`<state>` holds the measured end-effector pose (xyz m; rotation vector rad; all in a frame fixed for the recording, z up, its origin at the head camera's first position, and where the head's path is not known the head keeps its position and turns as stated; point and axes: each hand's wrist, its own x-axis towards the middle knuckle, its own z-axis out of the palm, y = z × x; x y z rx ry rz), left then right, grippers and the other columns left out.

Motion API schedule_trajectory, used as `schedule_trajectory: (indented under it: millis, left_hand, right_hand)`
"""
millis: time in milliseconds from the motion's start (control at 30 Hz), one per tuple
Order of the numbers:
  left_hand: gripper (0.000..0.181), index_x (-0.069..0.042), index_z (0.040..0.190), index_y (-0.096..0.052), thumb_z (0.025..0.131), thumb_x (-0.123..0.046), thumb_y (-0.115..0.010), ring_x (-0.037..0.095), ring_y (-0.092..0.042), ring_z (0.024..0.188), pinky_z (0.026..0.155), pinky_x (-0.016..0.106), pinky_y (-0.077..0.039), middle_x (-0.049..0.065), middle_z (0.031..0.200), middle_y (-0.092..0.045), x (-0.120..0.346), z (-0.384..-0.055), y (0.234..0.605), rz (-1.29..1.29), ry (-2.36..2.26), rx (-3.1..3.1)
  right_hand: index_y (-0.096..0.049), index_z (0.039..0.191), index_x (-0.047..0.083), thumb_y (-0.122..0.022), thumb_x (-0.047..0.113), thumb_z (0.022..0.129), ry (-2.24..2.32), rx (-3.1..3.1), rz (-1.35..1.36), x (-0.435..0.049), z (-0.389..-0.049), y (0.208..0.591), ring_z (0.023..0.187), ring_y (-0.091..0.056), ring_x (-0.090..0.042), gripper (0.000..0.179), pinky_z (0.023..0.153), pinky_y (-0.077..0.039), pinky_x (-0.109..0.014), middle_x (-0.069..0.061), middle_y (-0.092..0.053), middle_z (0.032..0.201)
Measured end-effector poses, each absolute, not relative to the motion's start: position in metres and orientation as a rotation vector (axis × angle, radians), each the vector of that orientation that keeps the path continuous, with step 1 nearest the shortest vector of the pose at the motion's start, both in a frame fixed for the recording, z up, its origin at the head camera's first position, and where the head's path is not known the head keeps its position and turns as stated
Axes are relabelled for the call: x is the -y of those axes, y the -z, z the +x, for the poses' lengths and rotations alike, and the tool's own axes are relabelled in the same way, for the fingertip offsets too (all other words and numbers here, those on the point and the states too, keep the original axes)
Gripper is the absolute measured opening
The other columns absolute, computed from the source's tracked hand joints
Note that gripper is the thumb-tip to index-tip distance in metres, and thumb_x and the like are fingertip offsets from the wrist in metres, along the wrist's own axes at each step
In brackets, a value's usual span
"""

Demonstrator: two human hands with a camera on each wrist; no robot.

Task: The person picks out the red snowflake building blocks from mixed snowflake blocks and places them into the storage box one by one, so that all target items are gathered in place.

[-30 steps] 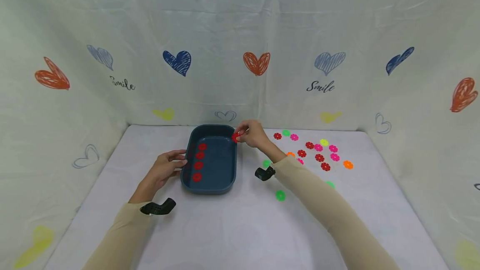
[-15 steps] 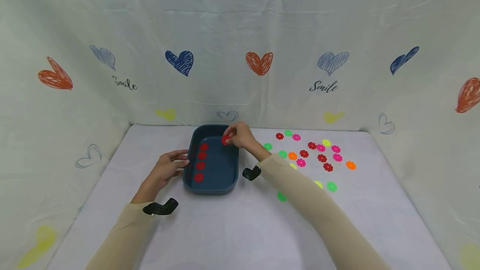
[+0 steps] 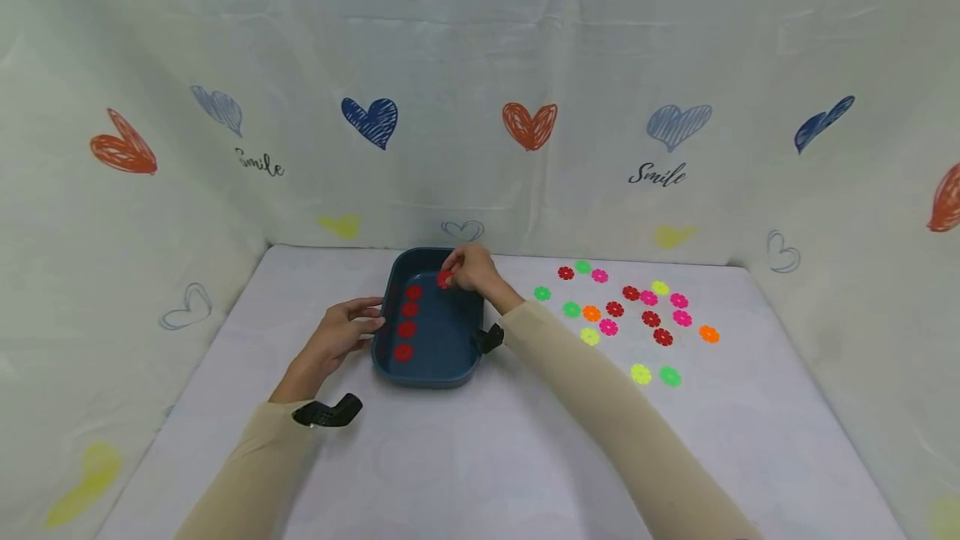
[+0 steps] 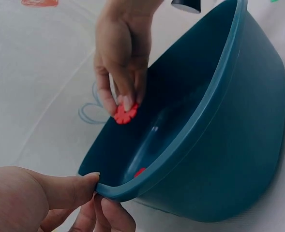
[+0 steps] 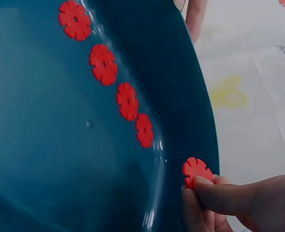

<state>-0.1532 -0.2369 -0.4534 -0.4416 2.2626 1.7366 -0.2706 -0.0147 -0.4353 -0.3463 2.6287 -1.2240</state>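
A deep blue plastic tub [image 3: 429, 383] sits on the table, longer front to back than wide. My left hand [image 3: 339, 333] pinches its left rim between thumb and fingers. Over the tub's far end, my right hand [image 3: 472, 267] holds a red snowflake disc [image 5: 195, 169] by its edge, between thumb and fingertips. Inside, several red snowflake discs [image 5: 103, 64] lie flat on the tub floor in a line along the left wall. The held disc hangs above the floor, near the far wall.
Loose snowflake discs in dark red [image 3: 651, 318], pink [image 3: 608, 327], green [image 3: 670, 376], yellow [image 3: 641, 373] and orange [image 3: 708, 333] lie scattered on the table's right side. A white curtain [image 3: 465, 48] printed with hearts stands behind the table.
My right hand has carried the red snowflake disc leftward from the tub's right rim to over its far end. The left hand keeps its place on the rim.
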Motion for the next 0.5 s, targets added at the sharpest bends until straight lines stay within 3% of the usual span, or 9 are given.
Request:
schedule_trajectory:
  millis: [267,500]
  left_hand:
    - [0.054,0.001,0.156,-0.047,0.104,0.000,-0.062,0.020,-0.062,0.106,0.077,0.025,-0.056,0.022,0.139,-0.052,0.236,-0.153,0.453,-0.449,-1.742,-2.263]
    - [0.054,0.003,0.155,-0.047,0.104,0.001,-0.062,0.020,-0.063,0.104,0.076,0.025,-0.057,0.022,0.137,-0.053,0.236,-0.153,0.452,-0.440,-1.760,-2.257]
  right_hand:
    - [-0.080,0.098,-0.001,-0.086,-0.006,0.081,1.156,-2.663,-0.327,0.027,-0.274,0.440,0.068,-0.053,-0.011,0.019,0.063,-0.043,-0.021,0.001,-0.059,0.074]
    - [-0.081,0.094,0.002,-0.077,-0.009,0.086,1.123,-2.671,-0.233,0.036,-0.274,0.443,0.072,-0.064,-0.015,0.015,0.062,-0.045,-0.021,-0.012,-0.076,0.094]
